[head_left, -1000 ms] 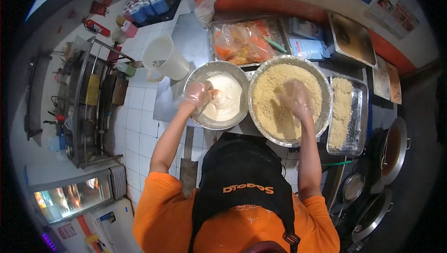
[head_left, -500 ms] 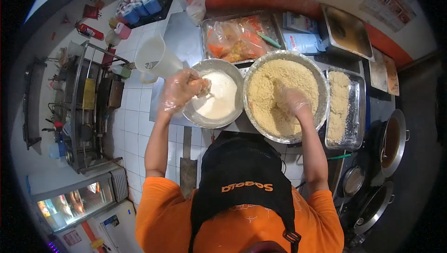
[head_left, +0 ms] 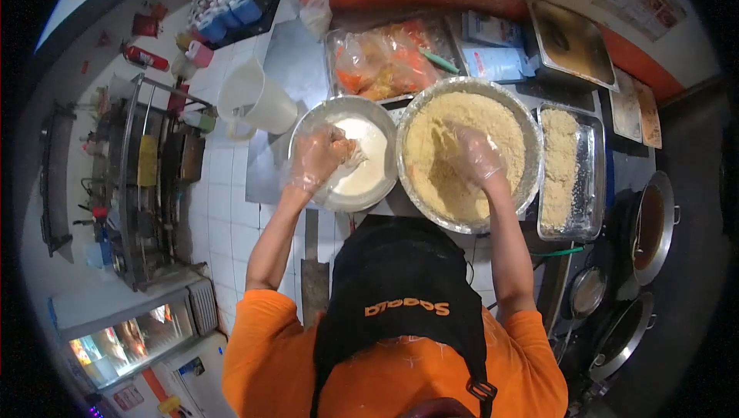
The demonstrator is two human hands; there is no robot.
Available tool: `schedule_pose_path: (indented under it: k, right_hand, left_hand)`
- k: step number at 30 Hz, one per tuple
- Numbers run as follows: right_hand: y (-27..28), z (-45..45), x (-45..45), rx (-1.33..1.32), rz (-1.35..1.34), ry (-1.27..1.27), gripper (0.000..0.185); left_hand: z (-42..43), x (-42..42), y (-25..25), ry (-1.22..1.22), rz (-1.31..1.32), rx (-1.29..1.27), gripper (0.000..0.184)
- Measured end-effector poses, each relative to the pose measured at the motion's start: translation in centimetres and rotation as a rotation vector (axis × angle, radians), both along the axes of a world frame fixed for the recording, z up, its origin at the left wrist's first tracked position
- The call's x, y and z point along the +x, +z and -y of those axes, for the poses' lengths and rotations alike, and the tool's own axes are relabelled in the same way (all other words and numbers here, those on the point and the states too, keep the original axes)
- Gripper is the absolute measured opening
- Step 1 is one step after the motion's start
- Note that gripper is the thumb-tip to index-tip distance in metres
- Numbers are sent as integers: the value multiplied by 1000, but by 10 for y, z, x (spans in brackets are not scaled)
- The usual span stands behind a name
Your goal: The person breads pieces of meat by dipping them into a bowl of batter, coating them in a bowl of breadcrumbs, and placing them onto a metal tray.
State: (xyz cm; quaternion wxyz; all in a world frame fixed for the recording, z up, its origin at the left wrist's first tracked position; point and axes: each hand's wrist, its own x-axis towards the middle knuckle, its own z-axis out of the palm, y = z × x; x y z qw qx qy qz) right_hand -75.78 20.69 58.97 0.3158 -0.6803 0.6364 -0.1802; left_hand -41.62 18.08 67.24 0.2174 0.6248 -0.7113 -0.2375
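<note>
My left hand [head_left: 317,158], in a clear plastic glove, is held over a metal bowl [head_left: 296,122] of white batter [head_left: 368,145]. Its fingers are curled closed at a wet, batter-coated lump, too smeared to name. My right hand [head_left: 477,155], gloved too, reaches down into a large metal basin [head_left: 531,129] of pale yellow breadcrumbs [head_left: 477,110]. Its fingers are stretched out over a hollow in the crumbs, with nothing visible in them. Right of the basin, a metal tray [head_left: 589,164] holds a row of crumb-coated pieces [head_left: 560,156].
A plastic jug [head_left: 265,102] stands left of the batter bowl. Behind the bowls is a tray with plastic bags [head_left: 385,56] and a green-handled tool [head_left: 439,61]. A deep metal pan [head_left: 570,41] sits at the back right. Woks [head_left: 653,229] stand at the far right.
My left hand has moved right and inward, from the batter bowl's left rim to over the batter. My right hand has shifted slightly left and up in the crumbs.
</note>
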Motion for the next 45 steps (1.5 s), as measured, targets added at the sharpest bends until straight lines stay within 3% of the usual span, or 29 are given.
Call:
schedule_pose_path:
  k: [1, 2, 4, 5, 7, 9, 11, 12, 13, 15, 18, 22, 24, 25, 27, 29, 31, 33, 35, 38, 40, 42, 45]
  right_hand:
    - [9, 2, 3, -187, -138, 123, 76]
    - [18, 1, 8, -180, -135, 113, 76]
    - [41, 8, 20, 80, -341, 155, 107]
    - [40, 5, 24, 80, -344, 152, 107]
    - [28, 8, 27, 30, -346, 125, 128]
    - [18, 2, 29, 37, -265, 99, 134]
    - [27, 2, 42, 195, -483, 134, 130]
    - [23, -2, 42, 96, -509, 100, 109]
    - [7, -2, 37, 98, -509, 88, 109]
    - [-25, -3, 21, 158, -415, 124, 78]
    - [-17, -17, 5, 154, -327, 213, 61]
    - [-2, -39, -27, 267, -199, 94, 63]
    - [22, -64, -38, -19, -401, -212, 63]
    - [18, -65, -33, -26, -398, -220, 63]
    - [-7, -60, -21, 237, -502, -442, 69]
    - [-31, -50, -26, 263, -438, -305, 65]
    - [-24, -51, -24, 50, 88, -508, 55]
    - [-10, -47, -21, 99, -40, -418, 45]
    - [-2, -41, -12, 315, -134, -350, 41]
    - [-44, -34, -7, 217, -111, -339, 41]
    - [-15, -35, -6, 158, -38, -353, 40]
    - [-8, -32, 2, 95, 46, -371, 39]
    - [-11, -28, 9, 97, -49, -319, 42]
  left_hand:
    - [4, -3, 1, -11, 35, -10, 30]
    - [3, -5, 2, -21, 38, -4, 30]
    - [4, -8, 6, 88, -64, 180, 30]
    - [-2, -4, -4, 85, -67, 180, 30]
    - [9, 5, -24, 35, 47, -51, 32]
    - [8, 1, -18, 53, 65, 28, 35]
    - [6, -12, 7, 63, 83, 66, 36]
    - [8, -19, 10, 49, 80, 60, 36]
    - [7, -27, 11, -2, 60, -13, 36]
    - [6, -44, 16, -62, 42, -83, 35]
    - [7, -84, 33, -130, -261, -60, 28]
    - [13, -141, 39, -133, -573, 28, 26]
    - [21, -160, 8, -136, -582, 206, 33]
    - [21, -168, -10, -145, -578, 200, 33]
    - [21, -180, -50, -226, 140, 154, 35]
    - [15, -184, -81, -207, 147, 88, 35]
    - [12, -182, -92, -186, 156, 34, 35]
    - [19, -177, -96, -202, 172, -152, 34]
    - [16, -169, -92, -218, 165, -152, 29]
    - [14, -160, -101, -253, 54, -205, 19]
    - [9, -154, -104, -262, -33, -239, 17]
    - [8, -153, -100, -352, 11, -315, 40]
    - [1, -164, -105, -407, 95, -420, 51]
